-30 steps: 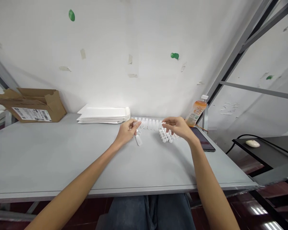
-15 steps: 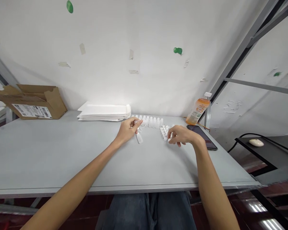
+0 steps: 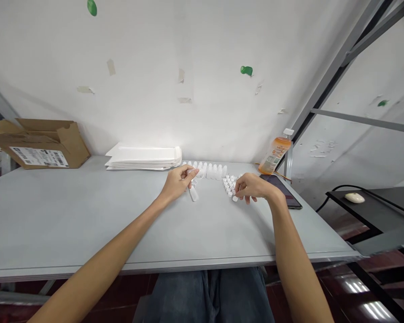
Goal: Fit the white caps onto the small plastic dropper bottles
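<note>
My left hand [image 3: 177, 180] is closed in a pinch of thumb and fingers, over the left part of a row of small translucent bottles [image 3: 216, 171]. Whatever lies between its fingertips is too small and pale to name. Below that hand, a pale bottle-like piece [image 3: 193, 194] lies on its side on the table. My right hand [image 3: 251, 186] bends its fingers down over the right side of a cluster of small white caps [image 3: 229, 183]. One white cap [image 3: 234, 198] sits right at its fingertips; the fingers hide part of the cluster.
White envelopes [image 3: 143, 158] are stacked along the wall, left of the bottles. An opened cardboard box [image 3: 47, 146] stands at the far left. A drink bottle [image 3: 275, 154] and a dark tablet [image 3: 284, 192] are on the right; a white mouse [image 3: 354, 198] lies on a black stand.
The view has shifted slightly to the right. My right fingers have drawn up a little from the nearest cap, which shows more fully. My left hand keeps its pinch in about the same place.
</note>
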`<state>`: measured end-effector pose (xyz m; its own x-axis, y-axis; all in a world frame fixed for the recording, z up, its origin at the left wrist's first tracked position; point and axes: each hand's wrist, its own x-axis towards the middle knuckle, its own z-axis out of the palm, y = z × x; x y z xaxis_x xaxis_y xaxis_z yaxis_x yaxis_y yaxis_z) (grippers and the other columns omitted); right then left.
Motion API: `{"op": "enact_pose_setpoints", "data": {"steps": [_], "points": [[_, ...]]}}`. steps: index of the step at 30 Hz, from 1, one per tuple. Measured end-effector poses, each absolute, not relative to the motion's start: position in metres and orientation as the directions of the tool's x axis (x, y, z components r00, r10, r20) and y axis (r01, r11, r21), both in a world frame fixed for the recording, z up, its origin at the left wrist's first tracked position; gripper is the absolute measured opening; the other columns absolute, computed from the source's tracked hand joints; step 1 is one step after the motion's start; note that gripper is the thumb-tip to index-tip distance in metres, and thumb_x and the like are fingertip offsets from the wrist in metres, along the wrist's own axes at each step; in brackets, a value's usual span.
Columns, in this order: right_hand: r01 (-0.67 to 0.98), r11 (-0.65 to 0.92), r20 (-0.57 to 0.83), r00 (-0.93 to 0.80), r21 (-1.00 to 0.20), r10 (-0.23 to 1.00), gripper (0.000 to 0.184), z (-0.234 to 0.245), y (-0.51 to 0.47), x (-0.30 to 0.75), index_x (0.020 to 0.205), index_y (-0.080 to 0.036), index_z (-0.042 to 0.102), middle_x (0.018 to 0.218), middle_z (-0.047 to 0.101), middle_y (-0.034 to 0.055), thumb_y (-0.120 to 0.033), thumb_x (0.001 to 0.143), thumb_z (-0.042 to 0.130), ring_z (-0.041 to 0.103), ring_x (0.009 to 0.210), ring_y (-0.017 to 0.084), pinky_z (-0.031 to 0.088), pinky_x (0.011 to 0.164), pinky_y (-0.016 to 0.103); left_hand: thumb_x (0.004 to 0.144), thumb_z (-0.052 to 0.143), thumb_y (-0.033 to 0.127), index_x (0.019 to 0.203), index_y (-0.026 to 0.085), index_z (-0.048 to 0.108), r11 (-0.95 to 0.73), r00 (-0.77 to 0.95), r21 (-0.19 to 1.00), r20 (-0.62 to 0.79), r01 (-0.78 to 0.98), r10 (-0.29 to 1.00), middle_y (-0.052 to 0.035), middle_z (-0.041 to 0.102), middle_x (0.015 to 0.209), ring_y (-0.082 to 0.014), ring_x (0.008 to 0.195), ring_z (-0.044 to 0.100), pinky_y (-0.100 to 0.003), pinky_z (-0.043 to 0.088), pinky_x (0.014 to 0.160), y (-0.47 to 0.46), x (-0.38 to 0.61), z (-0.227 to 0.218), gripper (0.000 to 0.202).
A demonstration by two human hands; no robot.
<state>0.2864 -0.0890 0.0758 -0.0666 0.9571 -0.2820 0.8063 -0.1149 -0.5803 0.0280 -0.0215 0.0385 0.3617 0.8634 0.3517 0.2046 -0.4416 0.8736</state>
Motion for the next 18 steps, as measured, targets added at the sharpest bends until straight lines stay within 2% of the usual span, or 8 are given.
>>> {"op": "enact_pose_setpoints", "data": {"steps": [5,9,14,18], "points": [[0.815,-0.091,-0.238,-0.058,-0.573,0.970,0.001,0.074,-0.087,0.288,0.063,-0.014,0.062,0.061,0.068,0.0054,-0.014,0.064,0.062,0.063,0.046,0.016,0.039,0.036,0.021,0.085,0.056,0.054,0.082,0.018,0.064,-0.460,0.370,0.861,0.365,0.215,0.855,0.0039,0.053,0.050,-0.0097,0.042,0.048,-0.022,0.040,0.049,-0.021,0.028,0.037,0.037],[0.799,-0.052,-0.199,-0.086,-0.599,0.976,0.008,0.078,-0.089,0.288,0.069,-0.015,0.064,0.064,0.069,0.0051,-0.022,0.070,0.065,0.060,0.044,0.014,0.036,0.035,0.021,0.085,0.056,0.052,0.084,0.018,0.064,-0.451,0.374,0.866,0.354,0.215,0.857,0.0035,0.053,0.051,-0.0106,0.045,0.051,-0.022,0.040,0.049,-0.020,0.027,0.037,0.036],[0.694,0.110,0.044,-0.112,-0.712,0.993,0.028,0.082,-0.091,0.271,0.073,-0.014,0.065,0.062,0.066,0.0041,-0.041,0.080,0.062,0.054,0.042,0.010,0.032,0.037,0.021,0.083,0.059,0.048,0.088,0.018,0.065,-0.471,0.395,0.849,0.358,0.238,0.846,0.0027,0.055,0.055,-0.0123,0.050,0.056,-0.022,0.041,0.049,-0.024,0.029,0.037,0.031],[0.606,0.260,0.250,-0.103,-0.752,0.963,0.032,0.071,-0.085,0.247,0.091,-0.017,0.067,0.084,0.069,0.0061,-0.046,0.084,0.058,0.063,0.058,0.013,0.041,0.044,0.021,0.083,0.059,0.045,0.096,0.017,0.066,-0.473,0.431,0.835,0.331,0.281,0.839,0.0012,0.058,0.058,-0.0134,0.052,0.059,-0.022,0.041,0.049,-0.028,0.032,0.035,0.032]]}}
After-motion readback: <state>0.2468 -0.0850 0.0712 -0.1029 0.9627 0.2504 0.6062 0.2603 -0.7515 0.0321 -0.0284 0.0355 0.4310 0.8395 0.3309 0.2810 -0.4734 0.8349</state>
